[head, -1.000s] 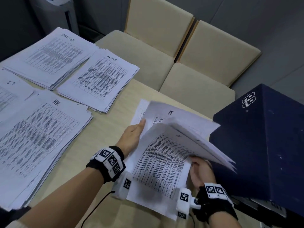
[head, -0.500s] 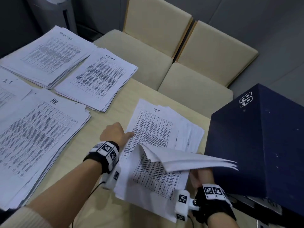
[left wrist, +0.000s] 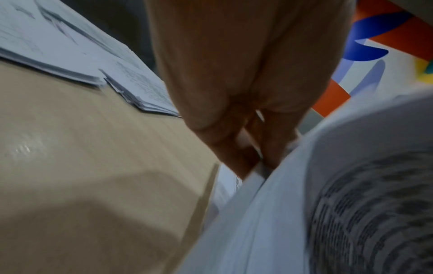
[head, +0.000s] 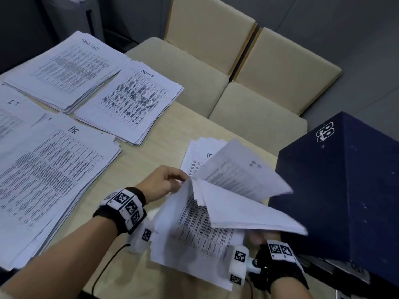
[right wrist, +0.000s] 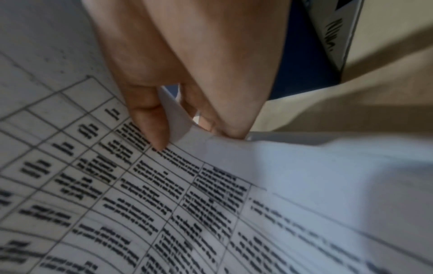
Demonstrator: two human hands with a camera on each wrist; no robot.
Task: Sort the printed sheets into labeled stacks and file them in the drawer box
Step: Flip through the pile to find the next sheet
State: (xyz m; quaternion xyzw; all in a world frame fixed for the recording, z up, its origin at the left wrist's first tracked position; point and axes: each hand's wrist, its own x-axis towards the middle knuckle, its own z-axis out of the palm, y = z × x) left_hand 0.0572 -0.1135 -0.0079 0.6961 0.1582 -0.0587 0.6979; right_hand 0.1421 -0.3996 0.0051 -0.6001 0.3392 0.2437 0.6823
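A loose pile of printed sheets (head: 198, 225) lies on the table beside the dark blue drawer box (head: 345, 190). My left hand (head: 181, 183) pinches the left edge of a sheet marked IT (head: 237, 169) and holds it tilted up off the pile. In the left wrist view my left hand (left wrist: 257, 166) has that paper edge between its fingertips. My right hand (head: 259, 237) is mostly hidden under a raised bundle of sheets (head: 248, 214). The right wrist view shows my right hand (right wrist: 173, 129) with thumb and fingers pinching the bundle's corner (right wrist: 175, 115).
Labeled stacks lie on the left of the table (head: 151, 160): HR (head: 54, 169), ADMIN (head: 131, 102), a task-list stack (head: 69, 67) and an IT stack (head: 13, 113). Two beige chairs (head: 194, 67) stand behind the table. The box fills the right side.
My left hand has left the flat pile and lifted the top IT sheet by its edge. The right hand still holds its bundle raised, now a little higher.
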